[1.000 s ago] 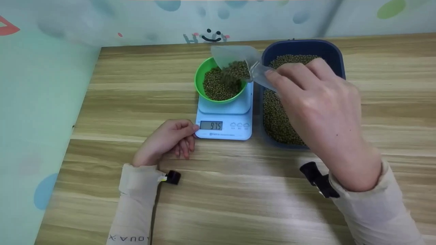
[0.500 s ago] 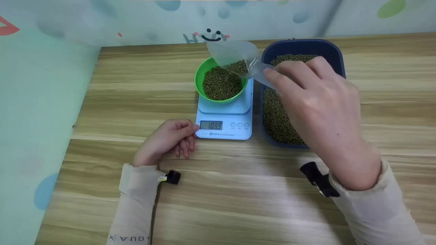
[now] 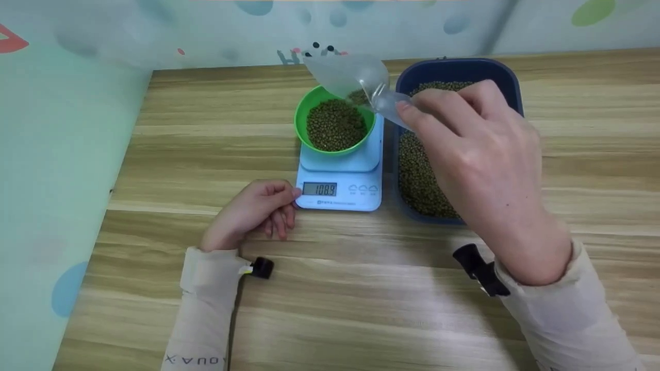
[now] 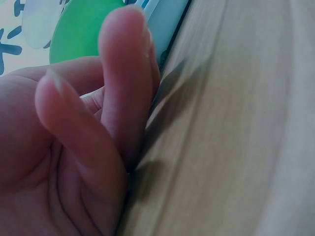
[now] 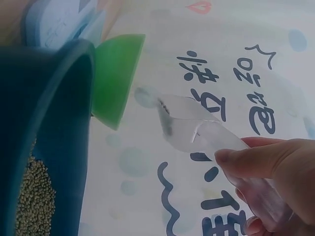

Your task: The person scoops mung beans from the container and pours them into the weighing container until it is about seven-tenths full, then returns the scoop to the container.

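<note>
Over the far middle of the table: clear scoop, tilted, mouth to the left, above the far right part of a green bowl. Gripped at the handle by the right hand, fingers curled round it, thumb pressed along. Few brown pellets at the scoop's near side. Many more in the bowl, set on the far part of a white scale; display reading apparently 108.9. Left hand at the scale's near left corner, fingers loosely curled, nothing held; thumb touching the edge or just beside, cannot tell which. Right of scale, just beside: dark blue tub, pellets inside, partly hidden by the right hand. Patterned wall along the far side.
</note>
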Demonstrator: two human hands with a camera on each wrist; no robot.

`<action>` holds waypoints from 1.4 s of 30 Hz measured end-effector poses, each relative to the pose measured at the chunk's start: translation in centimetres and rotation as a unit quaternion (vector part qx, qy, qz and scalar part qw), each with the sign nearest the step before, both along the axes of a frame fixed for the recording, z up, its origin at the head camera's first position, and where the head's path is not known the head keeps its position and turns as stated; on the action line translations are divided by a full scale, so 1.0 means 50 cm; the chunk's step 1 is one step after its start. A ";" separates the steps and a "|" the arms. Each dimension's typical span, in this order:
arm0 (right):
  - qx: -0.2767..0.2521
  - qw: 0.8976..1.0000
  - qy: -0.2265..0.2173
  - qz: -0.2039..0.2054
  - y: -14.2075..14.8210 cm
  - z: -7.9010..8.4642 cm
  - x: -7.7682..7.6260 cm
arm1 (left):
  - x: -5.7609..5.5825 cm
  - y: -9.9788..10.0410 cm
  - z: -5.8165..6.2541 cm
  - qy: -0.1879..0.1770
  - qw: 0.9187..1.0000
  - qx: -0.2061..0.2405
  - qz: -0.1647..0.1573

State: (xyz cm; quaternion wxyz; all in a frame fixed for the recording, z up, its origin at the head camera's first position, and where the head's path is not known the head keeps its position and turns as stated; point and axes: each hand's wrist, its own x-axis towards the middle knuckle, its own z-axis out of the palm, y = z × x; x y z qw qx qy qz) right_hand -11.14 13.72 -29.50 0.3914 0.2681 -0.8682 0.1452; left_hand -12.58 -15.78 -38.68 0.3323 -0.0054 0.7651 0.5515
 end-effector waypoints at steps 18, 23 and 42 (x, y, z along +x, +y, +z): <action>-0.001 1.000 -0.004 0.004 0.005 0.002 0.004 | -0.004 0.001 -0.005 0.010 1.000 0.009 -0.007; -0.010 1.000 -0.020 0.010 0.021 -0.001 0.005 | -0.003 0.000 -0.006 0.013 1.000 0.009 -0.010; -0.092 0.986 -0.129 -0.042 0.189 -0.029 -0.006 | -0.007 -0.010 -0.023 0.012 1.000 0.007 -0.007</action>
